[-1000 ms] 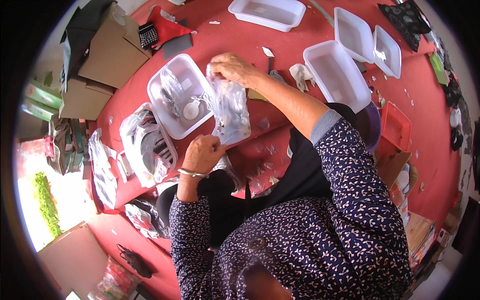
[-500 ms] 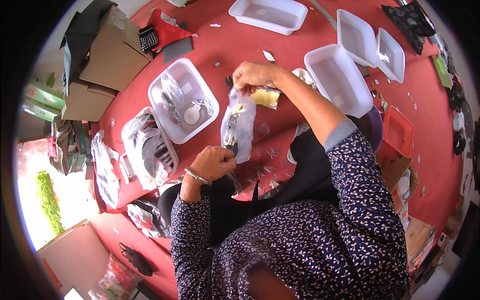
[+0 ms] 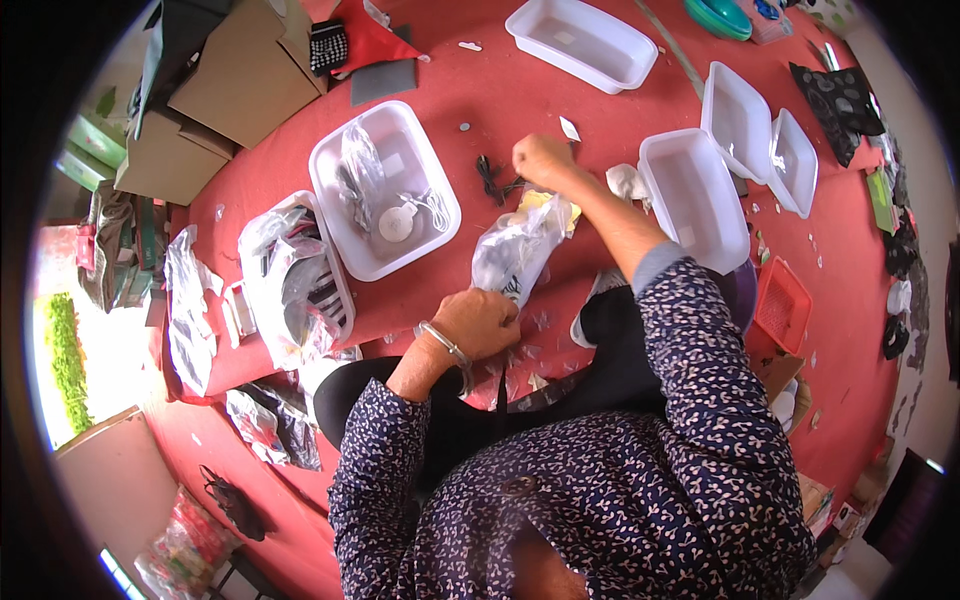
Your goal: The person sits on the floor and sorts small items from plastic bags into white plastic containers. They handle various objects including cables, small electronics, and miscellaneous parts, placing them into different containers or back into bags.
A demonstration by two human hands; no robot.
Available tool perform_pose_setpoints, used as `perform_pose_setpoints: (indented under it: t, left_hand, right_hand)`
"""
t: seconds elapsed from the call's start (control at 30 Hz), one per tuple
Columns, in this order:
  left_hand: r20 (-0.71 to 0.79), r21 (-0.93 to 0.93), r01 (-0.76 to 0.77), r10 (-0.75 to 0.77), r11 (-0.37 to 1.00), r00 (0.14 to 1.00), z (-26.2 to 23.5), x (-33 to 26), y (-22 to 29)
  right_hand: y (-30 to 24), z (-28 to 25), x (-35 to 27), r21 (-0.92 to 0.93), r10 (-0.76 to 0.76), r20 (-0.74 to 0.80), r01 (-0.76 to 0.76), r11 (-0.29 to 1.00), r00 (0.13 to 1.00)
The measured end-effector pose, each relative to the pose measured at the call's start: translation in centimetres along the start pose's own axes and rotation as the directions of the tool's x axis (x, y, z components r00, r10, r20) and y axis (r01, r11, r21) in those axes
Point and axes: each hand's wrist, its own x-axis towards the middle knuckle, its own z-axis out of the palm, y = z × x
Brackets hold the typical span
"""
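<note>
My left hand (image 3: 478,322), a bangle on its wrist, is closed on the near end of a clear plastic bag (image 3: 518,245) with dark marks on it. The bag lies tilted over the red surface, its far end toward a yellow packet (image 3: 574,212). Just beyond the bag, my right hand (image 3: 543,160) is closed and slightly blurred, apart from the bag; whatever its fingers hold, if anything, is hidden. A black cable (image 3: 487,178) lies to its left. A white tub (image 3: 440,232) left of the bag holds a bagged item, a white round piece and a white cord.
Another white tub (image 3: 345,322) at the left is full of bagged items. Several white tubs, among them one at the right (image 3: 740,245) and one at the back (image 3: 570,70), stand on the red surface. A red basket (image 3: 783,300) is at the right; cardboard boxes (image 3: 240,80) stand far left.
My right hand has come off the bag and moved up and right. The bag has swung from upright to leaning right, with its far end now by the yellow packet. The whole view has shifted.
</note>
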Motion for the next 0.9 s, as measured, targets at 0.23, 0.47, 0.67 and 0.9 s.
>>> perform_pose_setpoints:
  t: [0.23,0.47,0.67,0.9]
  left_hand:
    - [-0.002,0.021,0.006,-0.006,1.000,1.000,0.2,0.1,-0.8]
    - [-0.037,0.003,-0.021,0.021,1.000,0.999,0.5,0.2,-1.1]
    - [-0.026,0.017,-0.013,0.014,1.000,1.000,0.0,0.4,-0.7]
    - [-0.017,-0.037,-0.010,0.010,0.999,1.000,0.1,0.3,-1.0]
  right_hand:
    - [0.3,5.3,-0.1,-0.284,-0.165,0.113,0.190,0.940,0.980]
    - [3.5,1.1,2.9,0.177,-0.040,0.168,0.009,0.984,0.985]
    - [-2.3,0.1,4.2,0.210,0.390,-0.090,-0.366,0.907,0.916]
    - [-5.0,7.7,3.8,0.083,0.510,0.075,-0.515,0.853,0.857]
